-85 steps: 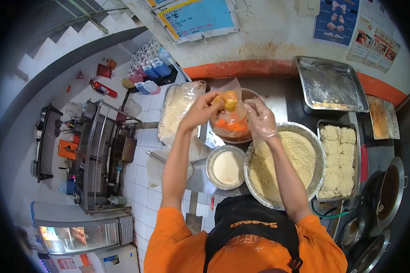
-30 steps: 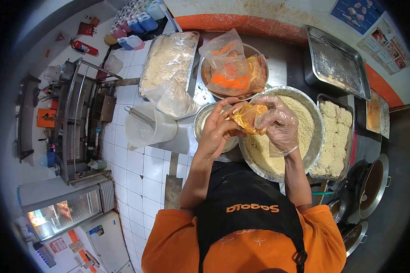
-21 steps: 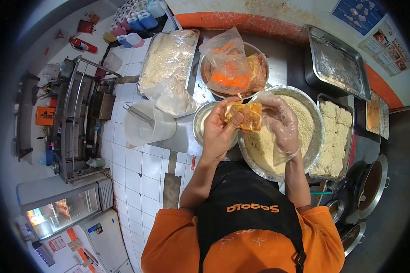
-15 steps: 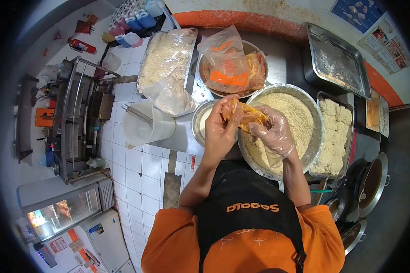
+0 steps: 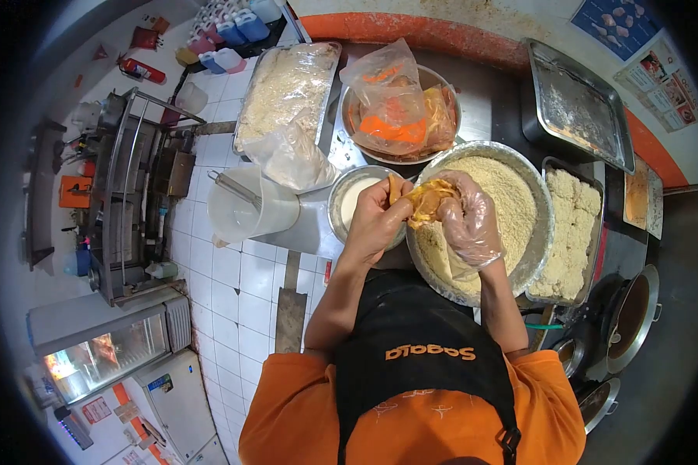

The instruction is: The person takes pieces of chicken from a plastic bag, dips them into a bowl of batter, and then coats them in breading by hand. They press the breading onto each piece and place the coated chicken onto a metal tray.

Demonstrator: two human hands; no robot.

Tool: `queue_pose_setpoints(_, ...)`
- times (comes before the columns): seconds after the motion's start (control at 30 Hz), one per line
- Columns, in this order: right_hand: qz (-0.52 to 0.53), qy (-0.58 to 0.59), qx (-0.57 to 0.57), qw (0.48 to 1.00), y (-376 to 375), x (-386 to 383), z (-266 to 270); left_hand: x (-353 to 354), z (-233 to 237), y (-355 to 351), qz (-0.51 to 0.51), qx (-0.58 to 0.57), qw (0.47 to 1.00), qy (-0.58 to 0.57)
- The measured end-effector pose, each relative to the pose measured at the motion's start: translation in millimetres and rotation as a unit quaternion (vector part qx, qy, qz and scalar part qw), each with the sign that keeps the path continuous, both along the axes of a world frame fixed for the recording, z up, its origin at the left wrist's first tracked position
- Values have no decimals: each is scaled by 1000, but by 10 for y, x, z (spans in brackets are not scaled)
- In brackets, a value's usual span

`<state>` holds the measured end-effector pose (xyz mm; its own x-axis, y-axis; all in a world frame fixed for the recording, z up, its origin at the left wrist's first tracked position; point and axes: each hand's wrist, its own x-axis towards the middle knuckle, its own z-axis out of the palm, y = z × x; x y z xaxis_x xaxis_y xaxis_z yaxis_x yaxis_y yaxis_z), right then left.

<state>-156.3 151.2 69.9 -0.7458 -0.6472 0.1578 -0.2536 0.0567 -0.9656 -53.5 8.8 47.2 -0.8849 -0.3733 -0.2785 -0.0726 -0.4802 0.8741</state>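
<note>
My bare left hand (image 5: 378,221) pinches one end of a yellow-coated piece of meat (image 5: 426,203). Wrapped in a clear plastic glove, my right hand (image 5: 471,225) grips the other end. Both hands are above the near left part of a large metal bowl of pale crumbs (image 5: 512,190). Beside my left hand, a smaller bowl of white liquid (image 5: 354,200) is partly covered by it. Behind the hands, another bowl (image 5: 451,89) holds plastic bags with orange print (image 5: 388,101) and yellowish meat.
A tray of crumb-coated pieces (image 5: 570,232) lies right, below a deep metal pan (image 5: 582,108). At left are a plastic-covered tray (image 5: 287,85), a bag of white powder (image 5: 293,159) and a plastic jug (image 5: 275,213) with a whisk. Large pans (image 5: 632,318) stand lower right.
The hands have drawn slightly apart, my left hand moving down and left. More of the yellow-coated piece shows between them. The camera view has shifted slightly.
</note>
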Motion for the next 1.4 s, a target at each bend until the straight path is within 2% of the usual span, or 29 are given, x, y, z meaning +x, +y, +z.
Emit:
queue_pose_setpoints(0.03,1,-1,0,1000,19,6,-18,6,-114,-9,3,-12,999,34)
queue_pose_setpoints(0.1,26,-125,13,992,62,-5,-63,-6,-206,17,6,-24,997,69)
queue_pose_setpoints(0.13,25,-125,13,992,74,-16,-58,-24,-212,66,26,54,994,92)
queue_pose_setpoints(0.17,44,-208,-24,977,81,-35,-35,-38,-216,104,46,131,984,114)
queue_pose_setpoints(0.2,62,-288,-61,954,87,-44,-23,-46,-165,135,45,132,984,114)
queue_pose_setpoints(0.27,54,-288,-74,953,77,-54,-32,-67,-22,172,64,120,989,54)
queue_pose_setpoints(0.33,48,-288,-86,952,55,-51,9,-35,14,122,54,146,986,61)
queue_pose_setpoints(0.4,45,-221,-54,973,32,-40,95,-13,22,75,40,172,982,66)
queue_pose_setpoints(0.47,60,-199,-62,976,17,-34,98,-8,17,57,4,61,998,13)
queue_pose_setpoints(0.5,76,-177,-70,979,9,-40,98,-16,30,81,4,61,998,14)
queue_pose_setpoints(0.53,77,-178,-70,979,22,-55,88,-25,52,126,14,-126,992,6)
queue_pose_setpoints(0.57,66,-61,9,996,48,-82,73,-29,65,148,23,-308,951,-1)
queue_pose_setpoints(0.6,54,58,87,993,58,-99,60,-26,51,131,23,-308,951,-1)
queue_pose_setpoints(0.67,41,80,89,992,52,-62,4,1,2,93,-22,-375,926,-32)
queue_pose_setpoints(0.8,46,106,85,990,26,-44,1,13,-54,99,-31,-349,936,13)
queue_pose_setpoints(0.87,32,136,89,986,9,-15,-16,-23,-163,153,32,-213,973,79)
queue_pose_setpoints(0.9,21,164,94,982,5,-2,-32,-36,-151,172,31,-214,973,80)
queue_pose_setpoints(0.97,37,148,103,983,28,-14,-63,-44,-116,198,45,-64,993,87)
queue_pose_setpoints(1.03,54,134,110,983,0,-12,0,-38,-139,173,40,-66,994,82)
queue_pose_setpoints(1.1,-1,180,34,983,-43,13,124,-20,-154,119,36,-68,994,77)
queue_pose_setpoints(1.13,0,179,35,983,-34,-21,144,10,-157,83,7,-106,993,44)
queue_pose_setpoints(1.2,150,264,27,952,12,-158,160,24,-135,61,-25,-143,989,11)
queue_pose_setpoints(1.33,197,322,97,921,58,-266,175,18,78,63,-23,-217,976,22)
queue_pose_setpoints(1.4,210,306,65,926,27,-355,93,33,103,63,-29,-244,969,16)
